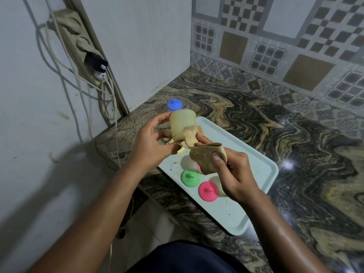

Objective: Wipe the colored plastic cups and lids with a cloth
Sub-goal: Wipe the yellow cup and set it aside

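Gripping yellow cup (182,125), left fingers (157,123) curled; right fingers (217,158) pinching cloth (201,159)

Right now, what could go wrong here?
Only the left hand holds the yellow cup above the tray while the right hand presses the cloth on it; a slip could drop it onto the green lid. The tray seems to overhang the counter edge, so a bump might tip it.

The tray (246,146) lies on the counter (295,125) by its left edge. On the tray's left side sit two lids, the nearer lid (208,191) just right of the farther lid (190,177). A capped cup (174,104) stands behind the tray. Above the tray's far end, the left hand (151,142) holds an open cup (182,125), and the cloth (204,158) in the right hand (234,174) touches its right side.
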